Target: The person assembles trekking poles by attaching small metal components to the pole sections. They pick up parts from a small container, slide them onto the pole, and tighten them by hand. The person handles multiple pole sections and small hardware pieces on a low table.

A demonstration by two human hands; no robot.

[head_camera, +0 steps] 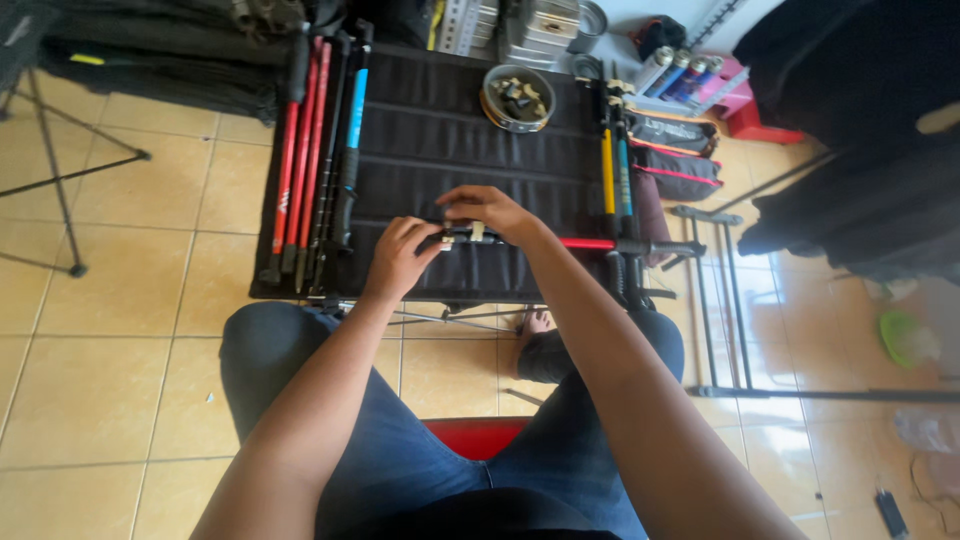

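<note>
Two hands pinch one trekking pole (560,242) lying crosswise on the black folding table (450,130): left hand (398,258) grips the end, right hand (490,212) clamps the lock. Overhanging handle end may snag nearby upright poles (614,170); risk of slipping.

both hands, left hand (398,258) and right hand (490,212), grip a trekking pole (560,242) lying across a black folding table (450,140).

two hands (400,255), one round tin (517,98), one black folding table (450,140), three spray cans (680,72)
</note>
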